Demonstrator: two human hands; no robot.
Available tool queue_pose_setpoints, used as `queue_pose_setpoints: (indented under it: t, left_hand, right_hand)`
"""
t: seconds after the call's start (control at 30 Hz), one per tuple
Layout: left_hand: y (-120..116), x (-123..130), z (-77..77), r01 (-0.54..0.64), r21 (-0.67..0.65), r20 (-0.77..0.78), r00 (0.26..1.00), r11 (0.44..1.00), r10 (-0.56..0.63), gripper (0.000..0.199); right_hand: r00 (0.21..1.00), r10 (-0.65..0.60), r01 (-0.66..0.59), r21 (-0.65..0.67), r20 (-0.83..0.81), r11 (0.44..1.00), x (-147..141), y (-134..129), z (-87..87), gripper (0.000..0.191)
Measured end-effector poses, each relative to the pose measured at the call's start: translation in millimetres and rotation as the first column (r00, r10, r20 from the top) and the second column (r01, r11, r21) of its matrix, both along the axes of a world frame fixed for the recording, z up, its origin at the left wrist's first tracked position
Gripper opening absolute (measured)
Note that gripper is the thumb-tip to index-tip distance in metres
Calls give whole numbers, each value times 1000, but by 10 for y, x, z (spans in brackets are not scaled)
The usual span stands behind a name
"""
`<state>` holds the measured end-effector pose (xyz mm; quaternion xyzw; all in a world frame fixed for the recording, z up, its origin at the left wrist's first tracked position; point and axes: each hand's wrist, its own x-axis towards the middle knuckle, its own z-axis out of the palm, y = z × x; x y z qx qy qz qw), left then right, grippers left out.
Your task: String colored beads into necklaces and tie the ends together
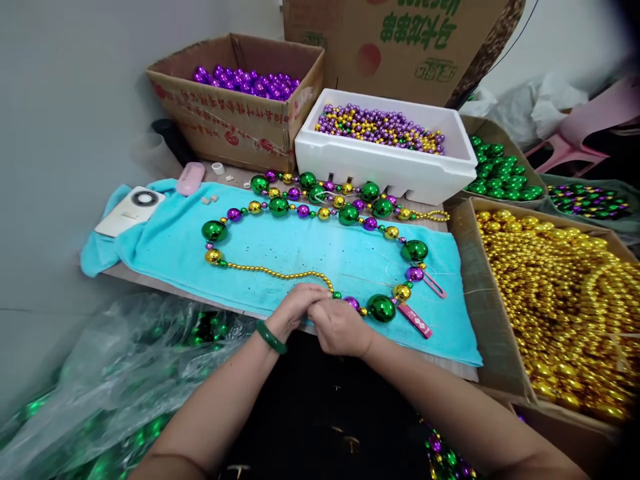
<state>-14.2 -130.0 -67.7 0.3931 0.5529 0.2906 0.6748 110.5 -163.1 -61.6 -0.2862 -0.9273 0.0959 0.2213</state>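
A bead necklace of green, purple and gold balls lies in a loop on the turquoise towel (pixel 165 257); a large green ball (pixel 381 308) and a thin gold bead chain (pixel 270 271) are parts of it. At the loop's near side, my left hand (pixel 301 303), below which a green bangle (pixel 271 337) circles the wrist, presses against my right hand (pixel 340 327). Both hands are closed around the strand where the gold chain meets small green and purple beads; the exact grip is hidden. A pink-handled tool (pixel 434 285) and a red-pink strip (pixel 416 320) lie right of them.
Behind the towel stand a cardboard box (pixel 225 127) of purple balls and a white foam box (pixel 380 167) of small beads. A box (pixel 500 300) of gold bead strands stands right. Another finished-looking strand (pixel 370 191) lies behind the loop. Plastic bags (pixel 125 373) fill the lower left.
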Motion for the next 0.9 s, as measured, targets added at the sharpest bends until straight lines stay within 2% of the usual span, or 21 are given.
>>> queue_pose_setpoints:
  t: [0.07, 0.1, 0.13, 0.17, 0.2, 0.23, 0.27, 0.33, 0.37, 0.5, 0.63, 0.8, 0.9]
  left_hand:
    - [-6, -31, 14, 1, -60, 92, 996, 998, 4, 18]
    - [-11, -43, 17, 0, -33, 87, 996, 999, 3, 19]
    - [-19, -49, 16, 5, 36, 44, 999, 999, -7, 19]
    - [-27, -50, 11, 19, 128, -22, 1000, 992, -16, 19]
    - [-36, -44, 2, 42, 224, -99, 995, 974, -20, 18]
    - [-45, -33, -11, 71, 304, -177, 984, 950, -17, 18]
    - [-53, -19, -27, 97, 359, -250, 968, 928, -5, 18]
    - [-67, 13, -66, 130, 410, -367, 930, 903, 32, 18]
    - [-73, 27, -87, 139, 422, -406, 913, 896, 50, 19]
    - [-75, 55, -151, 185, 450, -503, 861, 874, 77, 20]
    - [-42, 51, -161, 183, 427, -519, 851, 885, 75, 20]
    - [-30, 72, -141, 108, 403, -462, 881, 909, 101, 21]
    - [-34, 99, -130, 93, 383, -460, 882, 919, 103, 21]
  right_hand:
    - [998, 29, -30, -25, -63, 999, 31, 28, -23, 11]
    - [991, -37, 23, -106, -130, 994, 52, 81, -5, 11]
    - [965, -159, 109, -235, -207, 966, 75, 161, 27, 10]
    - [909, -318, 192, -406, -268, 893, 98, 262, 68, 9]
    - [831, -474, 241, -580, -290, 778, 120, 379, 109, 7]
    - [757, -590, 234, -727, -280, 645, 138, 503, 143, 8]
    - [719, -649, 187, -829, -250, 527, 151, 623, 165, 9]
    - [711, -673, 118, -909, -204, 400, 167, 823, 169, 9]
    - [721, -667, 101, -924, -188, 370, 171, 893, 154, 9]
    - [721, -679, 88, -953, -140, 289, 172, 999, 54, 10]
    - [717, -686, 94, -958, -125, 272, 157, 1014, 11, 12]
    - [742, -655, 117, -935, -142, 335, 161, 1045, 44, 12]
    - [762, -627, 152, -896, -163, 417, 175, 1022, 95, 9]
